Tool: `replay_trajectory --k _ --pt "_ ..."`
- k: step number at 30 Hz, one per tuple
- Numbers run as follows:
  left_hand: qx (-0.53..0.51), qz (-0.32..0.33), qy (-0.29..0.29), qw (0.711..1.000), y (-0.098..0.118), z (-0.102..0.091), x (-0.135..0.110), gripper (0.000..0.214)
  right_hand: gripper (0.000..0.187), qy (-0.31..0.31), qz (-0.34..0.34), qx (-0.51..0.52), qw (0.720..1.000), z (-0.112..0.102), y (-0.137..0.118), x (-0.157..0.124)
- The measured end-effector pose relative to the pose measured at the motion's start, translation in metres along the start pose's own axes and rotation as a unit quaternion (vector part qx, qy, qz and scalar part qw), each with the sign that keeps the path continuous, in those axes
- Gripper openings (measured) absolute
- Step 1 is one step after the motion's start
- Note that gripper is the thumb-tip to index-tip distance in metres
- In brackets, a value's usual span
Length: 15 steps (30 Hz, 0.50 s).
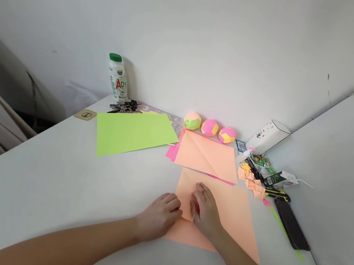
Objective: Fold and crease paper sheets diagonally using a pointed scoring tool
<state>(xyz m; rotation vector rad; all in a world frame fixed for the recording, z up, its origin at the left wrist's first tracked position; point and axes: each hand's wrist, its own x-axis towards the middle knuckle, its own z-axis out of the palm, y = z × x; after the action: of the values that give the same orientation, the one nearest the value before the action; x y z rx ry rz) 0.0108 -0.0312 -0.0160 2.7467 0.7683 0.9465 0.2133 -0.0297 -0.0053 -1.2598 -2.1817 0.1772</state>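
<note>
Two bare hands of yours are at work low over the big sheet of peach paper, which lies on the white table right in front of you. Your left hand sits at the sheet's left edge, its fingers curled in close together; you cannot tell from this view whether they pinch the paper or only press on it. Your right hand is over the sheet, just beside the left and apart from it, with its fingers closed around a small red thing, mostly hidden by your grip. A line crosses the sheet between your hands, and the strip on your side of it looks darker. Just beyond the sheet you have a smaller peach sheet lying over some pink paper. To its left is a green sheet, with a white bottle standing upright behind it. Three paper balls sit in a row near the wall. Over on your right, folded peach pieces lie near a white box, and a dark phone lies nearer you.
</note>
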Motion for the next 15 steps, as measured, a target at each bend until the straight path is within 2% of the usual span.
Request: replay_trajectory --k 3,6,10,15 --pt "0.004 0.005 0.016 1.000 0.000 -0.002 -0.001 0.026 0.017 0.019 0.002 0.080 0.997 -0.006 -0.002 0.000" --pt "0.021 0.030 0.040 0.999 0.002 -0.005 -0.003 0.024 0.014 0.017 0.018 0.114 0.993 -0.014 -0.004 -0.001" --pt "0.071 0.093 0.093 0.989 0.008 -0.012 -0.003 0.013 0.011 -0.018 0.039 0.178 0.983 -0.024 -0.010 -0.003" --pt "0.075 0.122 0.125 0.982 0.012 -0.014 -0.005 0.011 0.009 -0.060 0.066 0.244 0.966 -0.027 -0.015 -0.010"
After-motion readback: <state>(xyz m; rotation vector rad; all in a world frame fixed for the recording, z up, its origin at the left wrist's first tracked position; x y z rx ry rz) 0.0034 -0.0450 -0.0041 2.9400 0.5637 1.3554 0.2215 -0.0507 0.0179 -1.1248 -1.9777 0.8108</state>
